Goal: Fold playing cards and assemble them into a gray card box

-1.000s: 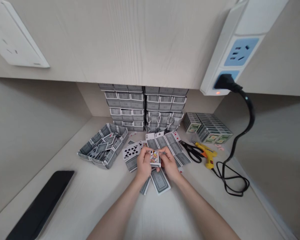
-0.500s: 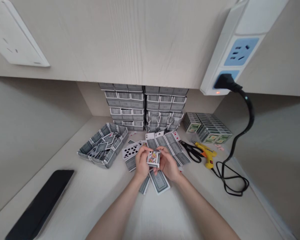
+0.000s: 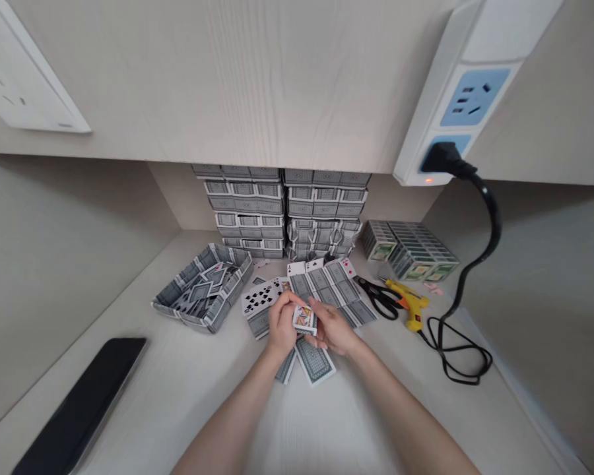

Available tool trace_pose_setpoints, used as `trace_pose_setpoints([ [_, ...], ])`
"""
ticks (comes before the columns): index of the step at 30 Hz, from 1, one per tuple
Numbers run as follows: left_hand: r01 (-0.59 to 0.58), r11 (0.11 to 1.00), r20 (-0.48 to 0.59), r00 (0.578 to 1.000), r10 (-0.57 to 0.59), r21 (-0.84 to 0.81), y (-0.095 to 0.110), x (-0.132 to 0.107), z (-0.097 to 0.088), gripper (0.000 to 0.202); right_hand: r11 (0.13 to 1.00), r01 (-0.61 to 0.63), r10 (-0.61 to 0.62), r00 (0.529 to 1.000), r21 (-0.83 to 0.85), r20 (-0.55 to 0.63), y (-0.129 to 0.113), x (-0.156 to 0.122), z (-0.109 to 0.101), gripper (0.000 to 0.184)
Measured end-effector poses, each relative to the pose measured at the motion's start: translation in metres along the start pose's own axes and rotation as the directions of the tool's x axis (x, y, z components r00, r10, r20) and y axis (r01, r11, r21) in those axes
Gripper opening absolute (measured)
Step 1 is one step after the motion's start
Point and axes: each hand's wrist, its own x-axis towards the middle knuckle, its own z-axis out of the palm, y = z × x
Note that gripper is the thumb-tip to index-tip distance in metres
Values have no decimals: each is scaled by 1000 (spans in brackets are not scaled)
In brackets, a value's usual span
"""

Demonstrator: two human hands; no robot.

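Between my two hands is a folded playing card (image 3: pixel 305 318), its edges bent and a picture face showing on top. My left hand (image 3: pixel 282 323) grips its left side. On the right side, the fingers of my right hand (image 3: pixel 332 328) close on it. Below the hands, patterned card backs (image 3: pixel 317 361) lie on the table. A ten of spades (image 3: pixel 260 300) rests face up to the left. Behind and to the right is a panel of cards joined side by side (image 3: pixel 327 284), partly covered by my right hand.
An open box made of cards (image 3: pixel 205 290), holding loose cards, stands left. Stacked card boxes (image 3: pixel 282 211) fill the back. Scissors (image 3: pixel 381 298), a yellow glue gun (image 3: pixel 410 305) with its cord, and packed decks (image 3: pixel 410 247) are right. A black case (image 3: pixel 82 402) lies front left.
My right fingers have shifted and closed in on the folded card's right side. The card has tilted slightly and sits a little lower. The view has moved slightly.
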Motion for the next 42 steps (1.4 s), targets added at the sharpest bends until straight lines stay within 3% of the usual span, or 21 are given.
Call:
trace_pose_setpoints([
  [5, 63, 997, 29, 998, -61, -47, -5, 0, 0, 16, 996, 54, -55, 999, -64, -2, 2, 1, -1, 35],
  [9, 109, 994, -19, 994, -109, -11, -5, 4, 0, 19, 992, 100, -102, 994, -78, -25, 1, 1, -3, 34],
  [13, -17, 984, -78, 997, 31, 175, 1, 9, 0, 25, 991, 105, -107, 994, -82, -19, -2, 1, -3, 34],
  [16, -56, 981, -65, 996, 69, 187, 7, 10, 0, 26, 993, 111, -111, 994, -44, -6, -2, 2, -3, 33],
  [21, 89, 996, 27, 996, -90, 11, 4, 6, 2, 34, 986, 158, -157, 987, -58, 23, 1, 3, -4, 31],
  [25, 192, 981, 51, 980, -193, 17, -1, 5, 5, 29, 963, 187, -191, 982, -194, 1, 2, 3, -5, 33],
  [37, 218, 976, 5, 976, -218, 6, -1, 2, 8, 28, 904, 218, -237, 971, -367, -6, 2, 4, -7, 37],
  [42, 151, 986, -36, 988, -148, 74, -5, 1, 7, 23, 880, 178, -225, 973, -440, -57, 2, 2, -7, 41],
])
